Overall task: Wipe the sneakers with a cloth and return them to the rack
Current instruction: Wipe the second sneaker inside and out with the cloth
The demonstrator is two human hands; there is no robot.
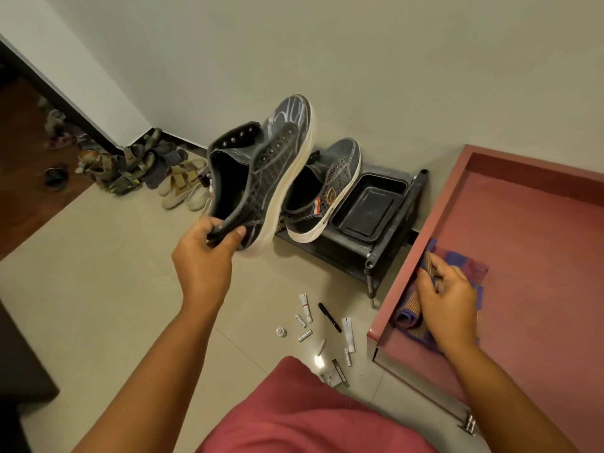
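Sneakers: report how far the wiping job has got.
Done: nothing visibly finished. In hand: the left hand holds one sneaker up by its heel; the right hand grips the cloth on the red surface. Left: wiping, then racking; the other sneaker sits on the rack.

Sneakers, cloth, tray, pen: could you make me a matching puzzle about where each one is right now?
Things:
1. lifted sneaker
2. second sneaker
3. cloth
4. pen

Places:
A. on the floor
B. under the right hand, on the pink surface
C. held by the left hand
D. on the rack beside the tray

Pairs: 1-C, 2-D, 3-B, 4-A
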